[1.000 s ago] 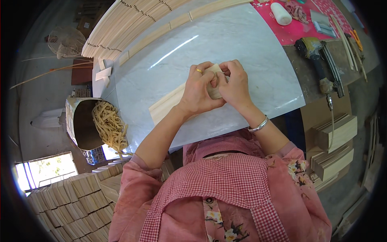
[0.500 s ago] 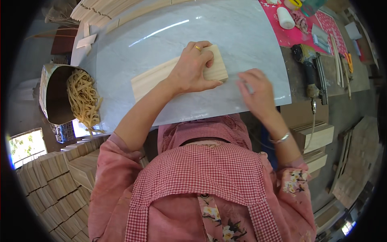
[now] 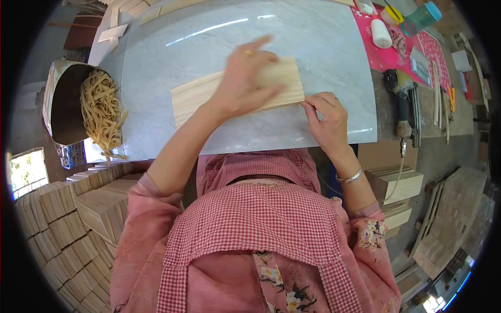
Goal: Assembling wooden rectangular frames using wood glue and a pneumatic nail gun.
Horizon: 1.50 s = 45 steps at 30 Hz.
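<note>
Wooden board [image 3: 289, 78] lies flat on worktop [image 3: 334, 57] nr. front edge, betw. front corners. R hand [image 3: 329, 117] grip: pinching board's nr. R corner. L hand [image 3: 242, 83] grip: released, splayed over board; contact unclear (blur). Rec.: brace w/ L hand, pinch lightly.

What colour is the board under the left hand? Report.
The board is pale cream, best in the head view.

Marbled table [image 3: 334, 52], wooden board [image 3: 194, 96], pale strips [image 3: 113, 33]
</note>
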### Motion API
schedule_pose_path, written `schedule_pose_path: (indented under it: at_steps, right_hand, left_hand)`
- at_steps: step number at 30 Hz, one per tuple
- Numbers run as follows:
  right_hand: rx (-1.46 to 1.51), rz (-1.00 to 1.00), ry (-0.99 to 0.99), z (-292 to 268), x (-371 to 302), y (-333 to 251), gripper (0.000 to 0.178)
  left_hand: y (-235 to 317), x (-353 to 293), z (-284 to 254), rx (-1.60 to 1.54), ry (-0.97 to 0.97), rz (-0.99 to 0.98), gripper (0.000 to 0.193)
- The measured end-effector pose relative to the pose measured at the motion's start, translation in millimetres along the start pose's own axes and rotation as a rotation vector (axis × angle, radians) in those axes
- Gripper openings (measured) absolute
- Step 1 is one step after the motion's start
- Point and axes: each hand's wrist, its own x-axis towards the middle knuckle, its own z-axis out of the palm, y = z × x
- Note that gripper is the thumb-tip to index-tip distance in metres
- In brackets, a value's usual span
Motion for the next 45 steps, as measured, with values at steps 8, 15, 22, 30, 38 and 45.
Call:
schedule_pose_path:
  at_steps: [8,15,22,30,38,45]
  right_hand:
    - [-0.039,0.009,-0.036,-5,3,1,0.014]
    - [-0.028,-0.003,-0.052,-5,3,1,0.013]
    - [-0.048,-0.038,-0.072,-8,6,1,0.015]
    - [-0.090,-0.102,-0.106,-10,7,4,0.014]
    - [0.122,0.165,-0.144,-25,25,9,0.012]
    - [0.137,0.218,0.130,22,48,13,0.017]
  left_hand:
    - [7,-129,-98,0.337,0.321,-0.917,0.043]
    - [19,-137,-98,-0.158,0.317,-1.240,0.033]
    - [16,-139,-98,-0.125,0.279,-1.208,0.031]
    - [17,-136,-101,-0.092,0.240,-1.158,0.029]
    - [32,-80,-122,0.437,-0.214,-0.905,0.034]
    - [44,-7,-23,0.271,-0.296,-0.094,0.055]
